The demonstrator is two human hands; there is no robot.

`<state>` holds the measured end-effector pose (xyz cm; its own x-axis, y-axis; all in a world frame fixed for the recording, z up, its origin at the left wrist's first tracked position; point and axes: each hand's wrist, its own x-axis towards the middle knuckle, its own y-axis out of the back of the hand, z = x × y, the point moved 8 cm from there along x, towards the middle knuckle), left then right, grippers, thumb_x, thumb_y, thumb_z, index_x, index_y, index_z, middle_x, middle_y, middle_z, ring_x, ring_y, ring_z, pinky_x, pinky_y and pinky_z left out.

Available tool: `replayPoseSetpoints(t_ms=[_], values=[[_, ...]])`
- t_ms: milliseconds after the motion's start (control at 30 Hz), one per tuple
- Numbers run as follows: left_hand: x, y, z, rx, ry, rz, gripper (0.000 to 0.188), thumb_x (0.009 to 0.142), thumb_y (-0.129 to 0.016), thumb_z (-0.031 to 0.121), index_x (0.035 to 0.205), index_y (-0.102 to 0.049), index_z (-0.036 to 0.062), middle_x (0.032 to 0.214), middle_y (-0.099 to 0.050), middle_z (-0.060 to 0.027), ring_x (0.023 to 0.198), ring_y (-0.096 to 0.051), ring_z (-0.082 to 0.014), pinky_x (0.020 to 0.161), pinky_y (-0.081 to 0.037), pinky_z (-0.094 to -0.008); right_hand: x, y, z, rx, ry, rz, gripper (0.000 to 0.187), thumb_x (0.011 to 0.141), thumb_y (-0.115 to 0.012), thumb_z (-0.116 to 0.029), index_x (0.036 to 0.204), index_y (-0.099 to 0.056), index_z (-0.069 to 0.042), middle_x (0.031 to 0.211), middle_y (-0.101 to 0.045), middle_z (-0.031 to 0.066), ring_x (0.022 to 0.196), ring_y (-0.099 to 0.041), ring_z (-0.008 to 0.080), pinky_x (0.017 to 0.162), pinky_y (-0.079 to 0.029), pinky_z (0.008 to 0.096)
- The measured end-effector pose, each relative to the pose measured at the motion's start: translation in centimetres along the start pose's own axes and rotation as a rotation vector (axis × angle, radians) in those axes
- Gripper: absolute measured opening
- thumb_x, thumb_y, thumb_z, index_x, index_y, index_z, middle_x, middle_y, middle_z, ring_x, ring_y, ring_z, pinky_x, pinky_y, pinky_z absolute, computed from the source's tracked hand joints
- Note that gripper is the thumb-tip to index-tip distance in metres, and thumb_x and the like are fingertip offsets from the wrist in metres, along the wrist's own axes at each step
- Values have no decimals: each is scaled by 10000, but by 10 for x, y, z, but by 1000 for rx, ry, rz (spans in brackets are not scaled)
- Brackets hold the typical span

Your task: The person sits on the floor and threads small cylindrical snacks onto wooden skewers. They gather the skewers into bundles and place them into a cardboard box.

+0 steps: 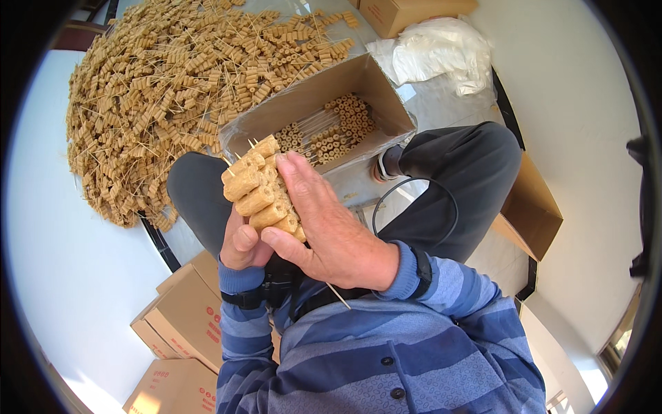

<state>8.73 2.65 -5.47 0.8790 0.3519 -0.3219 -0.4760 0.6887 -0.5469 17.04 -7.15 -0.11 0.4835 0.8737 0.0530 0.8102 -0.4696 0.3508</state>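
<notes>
Between my two hands is a bundle of skewers strung with short, hollow, tan rolls. My left hand holds it from below and the left, thumb up and most fingers hidden behind the rolls. The palm and fingers of my right hand press against the bundle's right side. Thin stick tips poke out at the top left of the bundle, and one long stick shows below my right wrist. Just beyond my hands stands an open cardboard box, with more skewers of rolls standing packed inside it, their round ends up.
A large heap of loose skewers spreads across the far left. White plastic sheeting and another carton lie at the far right. An open box is beside my right knee; several cartons stand at the lower left.
</notes>
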Motion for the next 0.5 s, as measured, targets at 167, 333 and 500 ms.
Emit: replayPoseSetpoints(t_ms=[167,333,500], values=[[15,-3,-1,35,39,41,1059,756,-805,476,1521,-267,-19,1464,-453,-165,1335,-496,-289,1118,-422,-418,5,6,11,6,1,-11,887,975,-616,-412,1521,-150,110,1558,-210,350,1478,-202,485,1206,-224,490],[42,-18,30,102,-66,74,987,764,-781,425,1498,-301,-29,1434,-478,-176,1291,-528,-295,1087,-448,-417,7,23,26,64,6,36,941,955,-604,-520,1518,-190,111,1528,-266,364,1461,-245,483,1194,-249,500],[78,-42,79,539,-128,26,978,761,-798,360,1484,-281,-51,1410,-471,-183,1292,-516,-278,1082,-443,-406,-10,21,80,-159,-190,-73,796,944,-636,-461,1449,-376,97,1471,-418,295,1414,-352,437,1176,-276,498]])
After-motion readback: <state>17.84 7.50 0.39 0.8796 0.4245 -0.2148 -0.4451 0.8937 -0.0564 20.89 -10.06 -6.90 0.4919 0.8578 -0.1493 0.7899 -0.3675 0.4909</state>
